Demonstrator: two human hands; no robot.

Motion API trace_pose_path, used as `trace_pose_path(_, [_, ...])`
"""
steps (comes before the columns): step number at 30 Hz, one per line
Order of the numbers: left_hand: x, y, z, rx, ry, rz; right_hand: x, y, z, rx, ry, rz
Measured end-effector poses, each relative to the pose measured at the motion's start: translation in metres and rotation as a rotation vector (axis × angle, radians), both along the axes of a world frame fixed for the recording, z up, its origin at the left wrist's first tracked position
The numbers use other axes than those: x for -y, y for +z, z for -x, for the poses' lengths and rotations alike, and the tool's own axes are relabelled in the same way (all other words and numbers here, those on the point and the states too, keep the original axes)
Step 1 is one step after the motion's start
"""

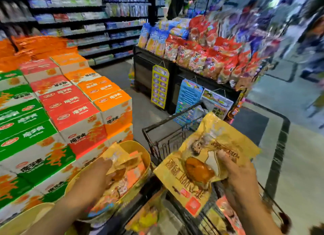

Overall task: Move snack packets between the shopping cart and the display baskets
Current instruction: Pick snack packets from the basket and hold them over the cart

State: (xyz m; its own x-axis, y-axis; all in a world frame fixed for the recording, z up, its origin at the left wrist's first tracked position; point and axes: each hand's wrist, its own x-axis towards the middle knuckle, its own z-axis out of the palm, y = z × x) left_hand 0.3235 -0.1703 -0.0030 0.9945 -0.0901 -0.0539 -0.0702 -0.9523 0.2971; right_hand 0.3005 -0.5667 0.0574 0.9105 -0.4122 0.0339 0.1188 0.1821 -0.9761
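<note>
1. Large yellow plastic snack packet [205, 162], printed with a roasted drumstick, sits lower right of centre, above the black wire shopping cart [163, 136].
2. My right hand [240, 175] clasps its right edge.
3. My left hand [94, 175] reaches into the round yellow display basket [140, 147] at lower centre, fingers on a smaller yellow packet [117, 157]; whether that grip is closed, I cannot tell.

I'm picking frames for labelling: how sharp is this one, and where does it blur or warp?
Head view: the boxes at left read fairly sharp; the upper right corner smears with motion blur; the yellow packet in the right hand is slightly soft; the wide lens bends the shelves.
</note>
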Motion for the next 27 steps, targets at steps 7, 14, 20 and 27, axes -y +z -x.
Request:
trace_pose_path(7, [0.057, 0.09, 0.028, 0.178, 0.204, 0.586, 0.092, -0.028, 0.018, -0.117, -0.116, -0.331])
trace_pose_path(14, [0.205, 0.071, 0.017, -0.052, 0.331, 0.846, 0.189, -0.053, 0.051, -0.143, -0.249, -0.313])
trace_pose_path(20, [0.304, 0.002, -0.005, -0.339, 0.18, 0.809, 0.253, -0.074, 0.097, -0.193, -0.461, -0.165])
trace_pose_path(27, [0.403, -0.075, -0.061, -0.596, -0.182, 0.534, 0.295, -0.116, 0.157, -0.336, -0.72, -0.038])
